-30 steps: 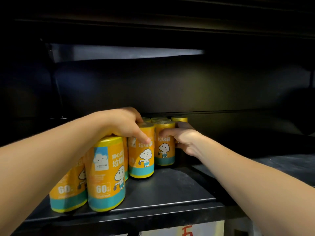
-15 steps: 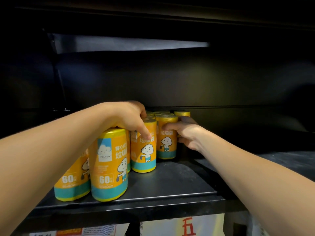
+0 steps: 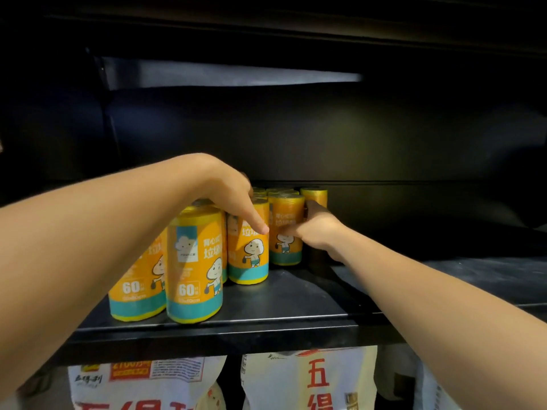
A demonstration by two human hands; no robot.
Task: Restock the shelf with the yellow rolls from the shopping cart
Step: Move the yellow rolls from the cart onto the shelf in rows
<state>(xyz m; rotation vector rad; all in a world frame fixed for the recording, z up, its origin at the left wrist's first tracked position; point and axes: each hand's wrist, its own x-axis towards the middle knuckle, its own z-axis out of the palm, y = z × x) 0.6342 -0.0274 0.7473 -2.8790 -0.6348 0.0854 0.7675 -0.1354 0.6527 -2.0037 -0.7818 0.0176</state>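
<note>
Several yellow rolls with teal bands and a cartoon figure stand upright in a cluster on the left of a black shelf (image 3: 281, 318). My left hand (image 3: 225, 193) reaches over the cluster and grips one roll (image 3: 248, 258) from the top, its thumb down the front. My right hand (image 3: 316, 229) holds the neighbouring roll (image 3: 285, 214) from its right side, thumb across the label. Two more rolls (image 3: 194, 261) (image 3: 136, 288) stand near the front edge, and others (image 3: 314, 195) stand at the back. No cart is in view.
The shelf surface to the right of the rolls is dark and bare. A dark back panel and an upper shelf close the space above. White printed bags (image 3: 307, 380) (image 3: 142, 380) hang or stand below the shelf edge.
Both hands stay on the same two rolls. My right thumb has slid a little lower on its label. The view has dropped, showing more of the bags below.
</note>
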